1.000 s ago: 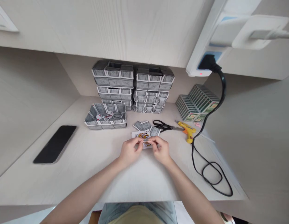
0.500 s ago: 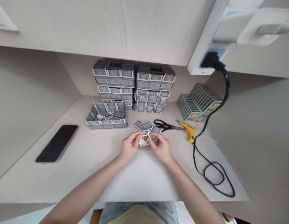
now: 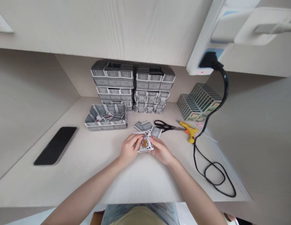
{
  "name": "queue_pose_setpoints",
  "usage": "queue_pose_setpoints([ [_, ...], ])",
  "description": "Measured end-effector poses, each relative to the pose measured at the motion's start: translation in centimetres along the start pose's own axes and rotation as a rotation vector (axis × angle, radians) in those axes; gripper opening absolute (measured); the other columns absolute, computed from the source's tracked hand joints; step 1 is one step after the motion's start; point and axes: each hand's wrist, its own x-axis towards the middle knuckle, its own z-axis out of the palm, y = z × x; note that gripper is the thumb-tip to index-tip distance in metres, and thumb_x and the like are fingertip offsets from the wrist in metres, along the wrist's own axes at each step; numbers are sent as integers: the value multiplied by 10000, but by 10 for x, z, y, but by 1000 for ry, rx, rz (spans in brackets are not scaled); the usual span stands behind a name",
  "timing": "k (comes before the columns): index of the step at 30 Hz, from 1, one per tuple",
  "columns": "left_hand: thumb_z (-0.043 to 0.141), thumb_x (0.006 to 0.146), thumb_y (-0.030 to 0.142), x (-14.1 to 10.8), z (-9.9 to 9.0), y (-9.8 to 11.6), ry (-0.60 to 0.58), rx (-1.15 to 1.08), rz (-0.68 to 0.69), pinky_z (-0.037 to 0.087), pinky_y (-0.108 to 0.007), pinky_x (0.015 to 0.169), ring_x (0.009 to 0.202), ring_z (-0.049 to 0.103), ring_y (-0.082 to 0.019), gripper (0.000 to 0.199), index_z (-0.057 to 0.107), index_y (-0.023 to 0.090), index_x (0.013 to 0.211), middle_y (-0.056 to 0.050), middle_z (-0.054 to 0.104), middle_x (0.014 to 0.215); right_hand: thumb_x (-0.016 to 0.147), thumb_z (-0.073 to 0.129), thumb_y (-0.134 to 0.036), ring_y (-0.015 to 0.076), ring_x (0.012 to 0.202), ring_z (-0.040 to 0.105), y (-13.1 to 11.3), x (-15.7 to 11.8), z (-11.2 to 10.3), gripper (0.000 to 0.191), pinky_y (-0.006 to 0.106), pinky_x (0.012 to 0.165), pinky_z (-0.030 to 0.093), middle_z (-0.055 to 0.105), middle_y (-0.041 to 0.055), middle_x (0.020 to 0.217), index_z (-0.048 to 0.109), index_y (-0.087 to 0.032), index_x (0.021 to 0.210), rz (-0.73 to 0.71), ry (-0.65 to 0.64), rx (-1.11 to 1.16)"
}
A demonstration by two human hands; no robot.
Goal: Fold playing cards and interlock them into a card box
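Playing card, face up with a printed court figure showing, is held just above the front-centre of the table, between the left hand and the right hand. The left grip is narrow, its thumb and fingers pinching the card at its left side; the right grip is likewise narrow, with the thumb on the card's right edge and the fingers partly hidden beneath. Whether the card's edges are fully folded is too small to tell. Directly behind it, partly covered, a second face-up card shows a spade mark. Patterned face-down cards lie just beyond. To their right, black-handled scissors rest with blades pointing toward a yellow glue gun. A black cord runs down from the power strip and lies looped on the table at right. Behind and left of the hands, an open patterned box contains loose card pieces. Two stacks of similar boxes stand at the rear, green-sided packs to their right. A dark phone lies at far left, well apart from both hands.
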Motion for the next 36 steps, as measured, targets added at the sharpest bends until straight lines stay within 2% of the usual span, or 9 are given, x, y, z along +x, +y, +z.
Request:
queue_pose_setpoints([
  [3, 486, 822, 147, 0, 0, 1, -9, -9, 29, 478, -290, 774, 862, 596, -141, 200, 603, 206, 974, -43, 652, 933, 762, 600, -337, 144, 746, 586, -1, -1, 1, 217, 322, 729, 476, 625, 20, 847, 574, -195, 923, 90, -74, 116],
  [6, 474, 814, 118, 0, 0, 1, -32, -25, 84, 476, -295, 770, 865, 585, -140, 246, 582, 207, 1016, -48, 644, 947, 765, 602, -311, 138, 741, 586, 0, 0, -2, 195, 331, 755, 476, 619, 12, 820, 573, -189, 913, 122, -93, 147],
  [10, 477, 797, 112, 0, 0, 1, -39, 17, 82, 472, -294, 750, 838, 578, -140, 227, 581, 197, 981, -43, 642, 910, 744, 631, -238, 118, 699, 577, 2, 3, -6, 133, 299, 743, 480, 601, -7, 739, 579, -167, 844, 152, -97, 167],
  [15, 481, 789, 112, 1, -3, 2, 6, 49, 50, 471, -272, 727, 803, 581, -128, 182, 578, 188, 923, -29, 638, 856, 733, 639, -192, 117, 717, 587, 0, 2, -6, 172, 256, 695, 488, 621, 11, 791, 589, -153, 893, 163, -92, 175],
  [22, 480, 795, 133, 6, -10, -2, 126, 84, -57, 487, -264, 747, 798, 591, -121, 186, 582, 187, 942, -26, 638, 885, 776, 595, -283, 159, 732, 631, -1, 3, -9, 242, 314, 713, 512, 659, 59, 860, 586, -141, 972, 126, -6, 142],
  [26, 478, 795, 147, 9, -11, -5, 140, 36, -135, 515, -219, 657, 736, 590, -101, 213, 583, 185, 976, -27, 619, 889, 823, 506, -376, 178, 683, 649, 0, 3, -12, 300, 288, 559, 534, 660, 53, 826, 579, -154, 1011, 95, 11, 165],
  [28, 484, 795, 158, 9, -10, -6, 144, 9, -141, 520, -203, 628, 751, 591, -103, 188, 589, 179, 949, -30, 608, 885, 828, 495, -377, 180, 673, 652, 0, 3, -12, 294, 279, 531, 533, 660, 52, 807, 581, -154, 998, 77, 1, 160],
  [32, 508, 785, 180, 7, -8, -4, 137, -12, -136, 525, -211, 634, 738, 599, -107, 143, 583, 173, 907, -26, 606, 855, 830, 494, -354, 193, 727, 655, 0, 2, -10, 293, 336, 659, 539, 659, 67, 861, 574, -141, 1014, 30, -10, 173],
  [36, 532, 775, 186, 6, -9, 1, 23, -12, -38, 514, -238, 673, 770, 601, -125, 126, 583, 179, 889, -35, 625, 845, 809, 523, -327, 193, 775, 643, -2, 3, -10, 250, 380, 777, 508, 655, 44, 900, 578, -171, 996, -67, 66, 220],
])
